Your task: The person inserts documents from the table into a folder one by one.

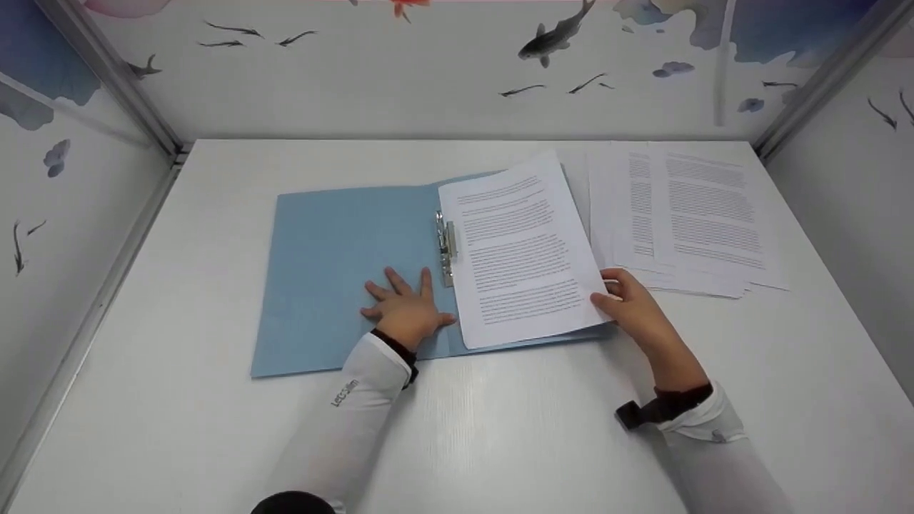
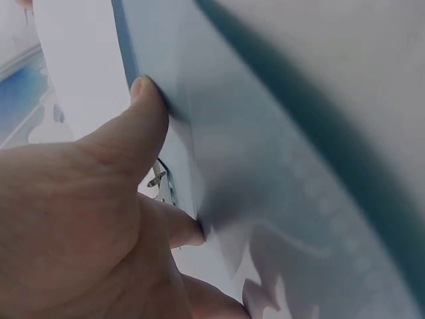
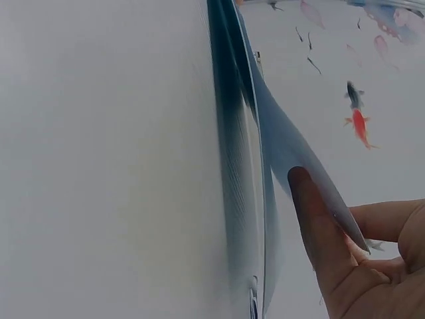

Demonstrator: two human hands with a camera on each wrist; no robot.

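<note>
A blue folder (image 1: 321, 264) lies spread flat on the white table, with a metal clip (image 1: 445, 250) along its middle fold. My left hand (image 1: 408, 312) rests on the folder below the clip, fingers spread; its thumb (image 2: 147, 109) presses the blue surface in the left wrist view. Over the folder's right half is a printed sheet (image 1: 521, 264), its left edge beside the clip. My right hand (image 1: 635, 310) pinches the sheet's lower right corner between thumb and fingers. In the right wrist view this corner of the sheet (image 3: 299, 156) curves up off the folder.
Several printed pages (image 1: 703, 214) lie loosely overlapped on the table at the back right, next to the folder. White panels (image 1: 400, 86) painted with fish stand at the back and both sides of the table (image 1: 500, 435).
</note>
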